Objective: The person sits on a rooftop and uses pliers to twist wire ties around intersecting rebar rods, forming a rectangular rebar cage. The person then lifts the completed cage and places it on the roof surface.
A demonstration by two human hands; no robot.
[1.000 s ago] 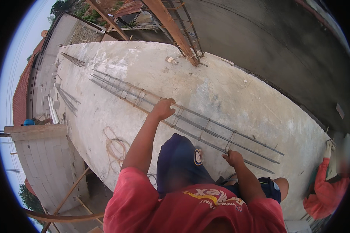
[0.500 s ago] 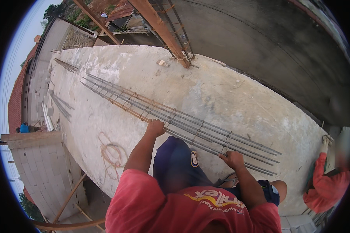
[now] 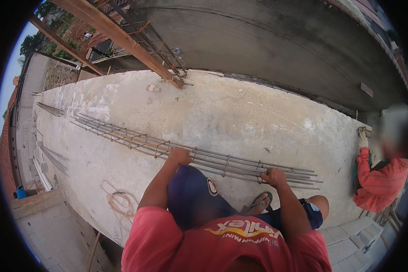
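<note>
One long rebar cage stretches in front of your knees, low over the concrete slab or on it; how much of its weight the slab bears, you cannot tell. Your left hand is curled round its near side, around mid-length, and your right hand grasps it near the right end, beside the last of the square ties. Its long axis crosses your view from upper left to lower right, so the left end points away from you, while the right end comes closer to your right knee, the bare rod tips jutting past your right hand. Expect steel like this to be fairly heavy and, at such length, a bit whippy: stiff under your palms, but likely to sag or twist at the far left end. It won't be fragile, though thin ties may slide or rack if you pull on them alone. Some rods look brown, probably with rust, so they should feel rough rather than slick. Your best hold is likely on the long rods close to a tie, hands wide apart, clear of the cut tips.
</note>
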